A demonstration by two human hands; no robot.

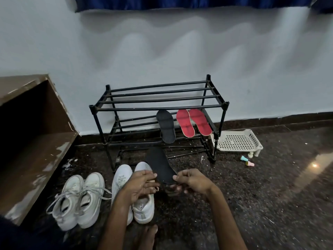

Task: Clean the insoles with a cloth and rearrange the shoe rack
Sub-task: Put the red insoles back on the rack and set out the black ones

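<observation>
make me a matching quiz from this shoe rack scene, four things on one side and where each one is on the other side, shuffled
Things:
1. red insoles
2. black insole nearest the camera
3. white plastic tray
4. laced white sneakers

Places:
A. beside the right end of the rack
B. pinched by the right hand
C. on the floor, left of the other white pair
D. leaning on the rack's lower shelf

Pairs: 1-D, 2-B, 3-A, 4-C

A home's shoe corner: a black shoe rack (158, 112) against a pale wall (162, 51), white sneakers (79, 199) at seven o'clock on the speckled stone floor (252, 195), blue curtain (180, 2) at twelve.
</observation>
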